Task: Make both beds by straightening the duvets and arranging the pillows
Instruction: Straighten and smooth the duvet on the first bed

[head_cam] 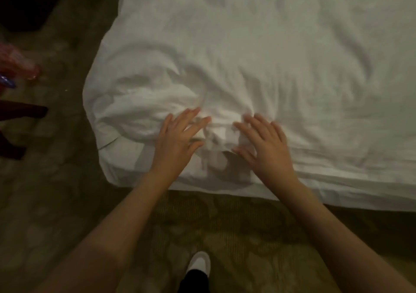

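As both flat hands, left hand [177, 135] and right hand [263, 144], press the duvet [247, 56] gripping nothing, a bunched fold [216, 135] lies between them.

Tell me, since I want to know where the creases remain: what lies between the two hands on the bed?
In the head view, a bunched, wrinkled fold of the white duvet lies between the left hand and the right hand, near the bed's edge.
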`<state>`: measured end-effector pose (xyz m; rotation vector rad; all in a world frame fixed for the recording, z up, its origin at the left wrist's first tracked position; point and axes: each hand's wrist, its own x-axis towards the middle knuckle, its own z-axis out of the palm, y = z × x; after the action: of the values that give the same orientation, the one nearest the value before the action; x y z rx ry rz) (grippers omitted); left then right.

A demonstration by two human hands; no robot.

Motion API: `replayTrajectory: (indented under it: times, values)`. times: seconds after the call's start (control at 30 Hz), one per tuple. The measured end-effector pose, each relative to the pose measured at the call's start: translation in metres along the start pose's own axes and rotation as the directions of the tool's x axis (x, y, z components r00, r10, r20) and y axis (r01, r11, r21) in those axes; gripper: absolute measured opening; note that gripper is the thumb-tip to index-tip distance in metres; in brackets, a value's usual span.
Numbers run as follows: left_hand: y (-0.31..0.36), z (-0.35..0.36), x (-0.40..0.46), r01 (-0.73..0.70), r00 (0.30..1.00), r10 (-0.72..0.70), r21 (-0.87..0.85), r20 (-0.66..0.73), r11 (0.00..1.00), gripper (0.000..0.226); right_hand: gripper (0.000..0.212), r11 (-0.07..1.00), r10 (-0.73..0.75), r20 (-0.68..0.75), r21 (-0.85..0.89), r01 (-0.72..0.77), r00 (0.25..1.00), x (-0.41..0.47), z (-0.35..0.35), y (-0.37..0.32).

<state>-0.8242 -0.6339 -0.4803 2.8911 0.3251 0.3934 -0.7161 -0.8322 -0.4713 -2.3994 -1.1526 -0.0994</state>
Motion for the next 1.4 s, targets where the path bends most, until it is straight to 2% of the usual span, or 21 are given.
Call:
replayTrajectory:
  times: [0.07, 0.13, 0.23, 0.3, 0.47, 0.53, 0.63, 0.73, 0.87, 0.97, 1.17, 1.4]
  values:
    - [-0.018, 0.005, 0.003, -0.073, 0.997, 0.073, 0.003, 0.014, 0.997, 0.054, 0.055, 0.997, 0.040, 0.019, -0.066, -0.039, 0.999, 0.013, 0.018, -0.006]
    - [-0.027, 0.007, 0.009, -0.118, 0.992, 0.117, -0.021, -0.048, 0.993, 0.039, 0.054, 0.993, 0.058, 0.037, -0.105, -0.054, 0.998, 0.016, 0.027, -0.004]
    - [-0.031, 0.006, 0.012, -0.168, 0.975, 0.160, -0.043, -0.156, 0.985, 0.016, 0.036, 0.997, 0.021, 0.007, -0.077, -0.020, 1.000, 0.018, 0.026, 0.004]
    - [-0.029, 0.005, 0.009, -0.178, 0.971, 0.164, -0.070, -0.177, 0.981, 0.014, 0.028, 0.999, 0.009, -0.008, -0.039, -0.010, 1.000, 0.017, 0.023, 0.006]
    - [-0.019, -0.018, 0.003, -0.097, 0.991, 0.058, -0.354, -0.119, 0.930, 0.024, 0.029, 1.000, 0.013, -0.019, 0.016, -0.012, 1.000, 0.015, 0.016, -0.002]
    - [-0.024, -0.018, -0.011, -0.064, 0.994, 0.030, -0.337, -0.105, 0.939, 0.021, 0.024, 1.000, 0.005, 0.061, 0.021, -0.006, 0.998, 0.002, 0.013, -0.004]
    - [-0.031, -0.002, -0.026, -0.010, 0.999, 0.022, -0.281, 0.040, 0.960, 0.016, 0.012, 0.999, -0.001, 0.197, -0.041, 0.010, 0.980, -0.020, 0.013, 0.004]
    - [-0.015, -0.003, -0.027, -0.001, 0.989, 0.025, -0.164, 0.145, 0.986, 0.026, 0.037, 0.999, 0.029, 0.233, -0.020, -0.025, 0.972, -0.025, 0.006, 0.010]
    - [0.048, -0.022, -0.009, -0.034, 0.996, 0.043, -0.103, 0.083, 0.994, 0.037, 0.045, 0.994, 0.105, 0.190, -0.042, -0.099, 0.976, -0.040, -0.023, 0.030]
    - [0.112, -0.016, 0.016, -0.071, 0.990, 0.078, -0.062, 0.120, 0.996, 0.043, 0.044, 0.977, 0.201, 0.188, -0.106, -0.183, 0.961, -0.065, -0.061, 0.065]
    - [0.261, 0.011, 0.061, -0.138, 0.967, 0.143, -0.037, 0.213, 0.990, 0.049, 0.053, 0.909, 0.402, 0.233, -0.215, -0.356, 0.885, -0.124, -0.159, 0.170]
    - [0.444, 0.041, 0.108, -0.250, 0.931, 0.268, -0.101, 0.250, 0.963, 0.052, 0.055, 0.827, 0.534, 0.154, -0.302, -0.475, 0.832, -0.198, -0.284, 0.290]
